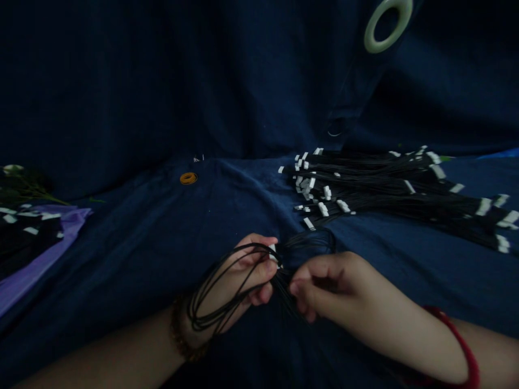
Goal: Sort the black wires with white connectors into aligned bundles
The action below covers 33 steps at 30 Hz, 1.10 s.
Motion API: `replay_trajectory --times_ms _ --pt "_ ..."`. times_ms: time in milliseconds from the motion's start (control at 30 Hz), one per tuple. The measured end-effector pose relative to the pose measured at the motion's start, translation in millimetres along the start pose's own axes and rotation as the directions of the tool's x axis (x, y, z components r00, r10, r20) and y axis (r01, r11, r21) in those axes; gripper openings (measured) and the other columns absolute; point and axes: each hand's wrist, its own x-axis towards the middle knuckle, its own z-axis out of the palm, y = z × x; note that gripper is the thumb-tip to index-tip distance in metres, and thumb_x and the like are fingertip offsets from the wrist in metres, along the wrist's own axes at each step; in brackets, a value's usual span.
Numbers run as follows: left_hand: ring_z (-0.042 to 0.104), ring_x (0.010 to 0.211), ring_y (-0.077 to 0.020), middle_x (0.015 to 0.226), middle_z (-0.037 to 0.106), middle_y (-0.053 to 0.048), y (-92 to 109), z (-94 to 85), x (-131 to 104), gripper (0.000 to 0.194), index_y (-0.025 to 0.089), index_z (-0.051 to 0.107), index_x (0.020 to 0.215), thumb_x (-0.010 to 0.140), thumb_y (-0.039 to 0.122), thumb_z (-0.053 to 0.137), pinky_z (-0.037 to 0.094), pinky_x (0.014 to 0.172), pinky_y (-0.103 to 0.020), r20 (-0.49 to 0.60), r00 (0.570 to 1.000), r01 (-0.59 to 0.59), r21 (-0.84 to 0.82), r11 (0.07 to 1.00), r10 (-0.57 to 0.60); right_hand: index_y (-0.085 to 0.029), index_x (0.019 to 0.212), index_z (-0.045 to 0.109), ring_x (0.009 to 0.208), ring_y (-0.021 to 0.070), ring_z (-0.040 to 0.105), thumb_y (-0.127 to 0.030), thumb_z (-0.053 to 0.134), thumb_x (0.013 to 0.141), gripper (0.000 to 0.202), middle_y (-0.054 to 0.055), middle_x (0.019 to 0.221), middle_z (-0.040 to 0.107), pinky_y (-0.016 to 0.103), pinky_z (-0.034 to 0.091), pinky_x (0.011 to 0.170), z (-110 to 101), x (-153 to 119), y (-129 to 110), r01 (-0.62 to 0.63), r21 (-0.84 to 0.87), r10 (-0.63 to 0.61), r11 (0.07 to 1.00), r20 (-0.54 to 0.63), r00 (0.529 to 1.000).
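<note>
My left hand (pixel 251 275) is closed on a looped bundle of thin black cable (pixel 203 305), pinching it beside a white connector (pixel 273 252). Loops of the cable hang over the back of that hand toward the wrist, and another loop sticks out to the right. Just right of it, my right hand (pixel 324 286) is closed, thumb and forefinger pinched together at the cable strands. What lies between those fingertips is too dark to make out.
A large pile of black cables with white connectors (pixel 377 186) lies at the right. At the left, more cables rest by a purple sheet (pixel 73 232) near a white flower (pixel 13 169). A coil of orange-brown bands (pixel 188 178) sits on the blue cloth (pixel 227 202). A pale ring (pixel 368 40) shows above.
</note>
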Motion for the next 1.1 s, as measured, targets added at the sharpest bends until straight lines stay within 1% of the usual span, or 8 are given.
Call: replay_trajectory --times_ms 133,233,333,500,633,733,900,1100 --pt "0.046 0.046 0.0011 0.072 0.048 0.006 -1 2.1 3 0.033 0.022 0.053 0.101 0.071 0.021 0.067 0.033 0.041 -0.008 -0.061 0.998 -0.014 0.003 1.0 0.014 -0.015 0.09 0.062 0.048 0.0059 0.05 -0.022 0.054 0.076 0.017 0.0 0.063 0.057 0.016 0.041 0.046 -23 -6 -12 -0.13 0.273 0.109 0.953 0.091 0.99" --pt "0.046 0.05 0.0016 0.077 0.047 0.005 0 1.9 5 0.029 0.023 0.054 0.099 0.073 0.02 0.066 0.036 0.045 -0.009 -0.065 0.998 -0.01 -0.023 1.0 0.009 -0.017 0.079 0.066 0.051 0.0052 0.053 -0.021 0.054 0.075 0.014 0.001 0.066 0.059 0.013 0.042 0.046 -52 -13 -23 -0.082 0.544 0.016 0.835 0.124 0.992" --pt "0.047 0.052 0.0021 0.078 0.048 0.005 0 1.6 4 0.027 0.023 0.054 0.1 0.075 0.021 0.064 0.037 0.046 -0.008 -0.052 0.999 -0.008 -0.031 0.999 0.006 -0.023 0.085 0.068 0.063 0.0046 0.056 -0.017 0.049 0.08 0.021 -0.002 0.075 0.062 0.013 0.044 0.056 -75 -18 -31 0.145 0.487 -0.116 0.861 -0.089 0.989" --pt "0.047 0.05 0.002 0.077 0.048 0.005 0 1.4 1 0.032 0.023 0.052 0.101 0.073 0.022 0.066 0.036 0.045 -0.008 -0.076 0.997 0.014 -0.012 1.0 -0.015 -0.038 0.095 0.061 0.088 0.0066 0.057 -0.038 0.028 0.093 0.033 -0.01 0.101 0.06 0.025 0.044 0.081 -80 -19 -36 0.374 0.427 -0.145 0.823 -0.478 0.866" --pt "0.046 0.051 0.0016 0.075 0.048 0.005 1 1.2 0 0.034 0.023 0.05 0.104 0.074 0.022 0.065 0.036 0.047 -0.009 -0.076 0.997 0.027 0.028 0.999 -0.024 -0.025 0.095 0.061 0.066 0.0071 0.06 -0.034 0.043 0.089 0.021 -0.004 0.073 0.062 0.021 0.048 0.066 -65 -15 -32 0.237 0.462 -0.129 0.855 -0.253 0.959" --pt "0.048 0.05 0.0007 0.072 0.05 0.005 2 1.7 -2 0.036 0.023 0.046 0.106 0.075 0.021 0.065 0.036 0.046 -0.008 -0.04 0.999 0.025 0.027 0.999 -0.024 -0.016 0.075 0.059 0.06 0.0085 0.06 -0.027 0.053 0.082 0.015 -0.001 0.063 0.063 0.018 0.047 0.061 -50 -15 -28 0.054 0.246 -0.073 0.968 0.069 0.995" --pt "0.05 0.043 -0.0006 0.075 0.057 0.003 0 1.2 -1 0.038 0.02 0.044 0.096 0.069 0.027 0.07 0.033 0.038 -0.007 0.122 0.99 -0.069 0.038 0.997 0.064 -0.021 0.073 0.061 0.049 0.0069 0.053 -0.023 0.049 0.081 0.015 -0.004 0.058 0.059 0.017 0.036 0.044 -32 -31 -25 0.158 -0.469 -0.206 0.869 -0.052 0.977" --pt "0.052 0.043 -0.0017 0.079 0.06 0.003 -6 -8.6 1 0.033 0.023 0.046 0.095 0.07 0.022 0.068 0.038 0.038 -0.008 0.29 0.951 -0.102 -0.015 0.995 0.102 -0.026 0.074 0.062 0.055 0.0076 0.057 -0.014 0.049 0.074 0.018 -0.006 0.064 0.062 0.016 0.039 0.045 -26 -40 -28 0.25 -0.594 -0.336 0.765 -0.038 0.941"
